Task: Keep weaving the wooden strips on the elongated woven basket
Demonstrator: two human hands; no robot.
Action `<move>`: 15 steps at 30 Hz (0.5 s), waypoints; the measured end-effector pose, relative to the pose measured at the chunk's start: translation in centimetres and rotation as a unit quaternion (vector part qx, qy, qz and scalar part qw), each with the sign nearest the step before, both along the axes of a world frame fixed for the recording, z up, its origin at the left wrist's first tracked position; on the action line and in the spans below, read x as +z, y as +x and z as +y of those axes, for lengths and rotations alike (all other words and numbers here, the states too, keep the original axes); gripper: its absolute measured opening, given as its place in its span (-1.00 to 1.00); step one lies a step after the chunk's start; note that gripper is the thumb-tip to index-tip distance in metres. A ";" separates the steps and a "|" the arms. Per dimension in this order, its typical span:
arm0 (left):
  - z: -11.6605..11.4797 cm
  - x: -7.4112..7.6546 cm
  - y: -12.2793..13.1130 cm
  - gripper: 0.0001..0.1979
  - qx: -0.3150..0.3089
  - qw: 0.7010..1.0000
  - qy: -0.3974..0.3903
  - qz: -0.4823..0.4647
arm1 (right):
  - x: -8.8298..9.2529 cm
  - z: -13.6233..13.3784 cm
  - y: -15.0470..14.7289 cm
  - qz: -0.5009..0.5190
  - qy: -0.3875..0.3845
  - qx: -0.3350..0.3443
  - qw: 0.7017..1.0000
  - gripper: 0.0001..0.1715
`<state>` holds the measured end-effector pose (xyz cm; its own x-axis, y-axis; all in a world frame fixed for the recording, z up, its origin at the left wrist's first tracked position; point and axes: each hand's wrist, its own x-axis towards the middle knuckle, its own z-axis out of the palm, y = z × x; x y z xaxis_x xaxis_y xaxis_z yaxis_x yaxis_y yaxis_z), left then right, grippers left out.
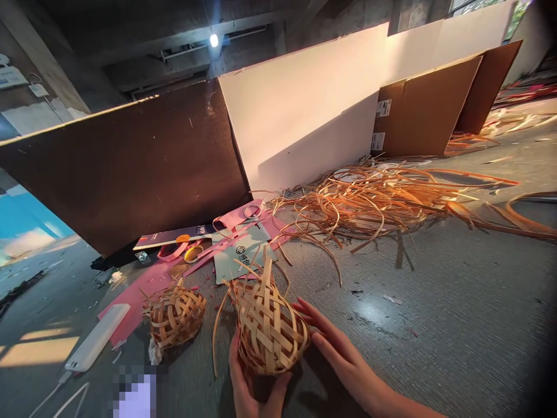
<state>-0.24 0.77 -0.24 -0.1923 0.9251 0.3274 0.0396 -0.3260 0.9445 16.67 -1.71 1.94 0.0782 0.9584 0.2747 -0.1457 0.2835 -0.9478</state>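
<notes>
A bulbous basket woven from bamboo-like strips (272, 325) stands in front of me, its loose strip ends sticking up at the top. My left hand (252, 392) cups it from below and the left, thumb and fingers around its base. On its right side is my right hand (348, 360), fingers stretched out and apart, the tips at or just beside the weave; whether they press on it I cannot tell. A second, smaller woven piece (176, 313) rests on the surface to the left, apart from both hands.
Behind the baskets lie pink sheets (141, 296), a pale green card (226, 264) and tape rolls (194, 253). A white power bank (99, 337) with a cable is at left. Loose strips (374, 197) form a heap at back right, before upright boards (304, 122).
</notes>
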 end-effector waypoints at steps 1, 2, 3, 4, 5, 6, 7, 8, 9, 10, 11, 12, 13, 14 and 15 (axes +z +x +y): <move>-0.1 0.1 0.0 -0.14 0.000 1.000 0.002 0.008 | 0.0 -0.1 0.0 -0.012 0.011 0.007 1.000 -0.20; -0.1 0.2 0.0 -0.13 0.000 1.000 0.005 0.016 | 0.0 -0.1 0.0 -0.027 0.022 0.008 0.999 -0.21; -0.2 0.2 -0.1 -0.12 0.002 1.000 0.009 0.023 | 0.1 -0.2 0.0 -0.044 0.031 0.005 0.999 -0.24; -0.3 0.2 -0.1 -0.12 0.008 0.999 0.014 0.030 | 0.1 -0.3 0.0 -0.061 0.043 -0.001 0.997 -0.27; -0.3 0.2 -0.2 -0.13 0.016 0.999 0.020 0.037 | 0.2 -0.4 0.1 -0.077 0.056 -0.006 0.995 -0.32; -0.3 0.1 -0.3 -0.14 0.024 0.998 0.028 0.043 | 0.3 -0.5 0.1 -0.092 0.068 -0.008 0.993 -0.38; -0.3 -0.1 -0.4 -0.16 0.032 0.998 0.035 0.050 | 0.4 -0.6 0.1 -0.107 0.081 -0.009 0.991 -0.43; -0.2 -0.2 -0.4 -0.18 0.038 0.997 0.043 0.054 | 0.4 -0.6 0.2 -0.123 0.093 -0.011 0.988 -0.47; -0.2 -0.4 -0.5 -0.20 0.040 0.996 0.050 0.056 | 0.5 -0.6 0.2 -0.139 0.101 -0.017 0.985 -0.47; -0.1 -0.6 -0.5 -0.23 0.039 0.996 0.057 0.055 | 0.5 -0.6 0.2 -0.156 0.105 -0.027 0.982 -0.45; 0.0 -0.8 -0.5 -0.25 0.039 0.996 0.062 0.055 | 0.6 -0.5 0.2 -0.174 0.106 -0.039 0.978 -0.42; 0.1 -1.0 -0.5 -0.28 0.039 0.996 0.064 0.056 | 0.6 -0.4 0.2 -0.192 0.103 -0.049 0.975 -0.40; 0.2 -1.1 -0.4 -0.31 0.039 0.995 0.065 0.059 | 0.7 -0.3 0.1 -0.209 0.096 -0.056 0.972 -0.39; 0.3 -1.2 -0.4 -0.32 0.039 0.995 0.065 0.065 | 0.8 -0.2 0.1 -0.225 0.088 -0.062 0.968 -0.38; 0.3 -1.3 -0.3 -0.33 0.038 0.994 0.066 0.072 | 0.8 -0.1 0.0 -0.239 0.083 -0.067 0.965 -0.38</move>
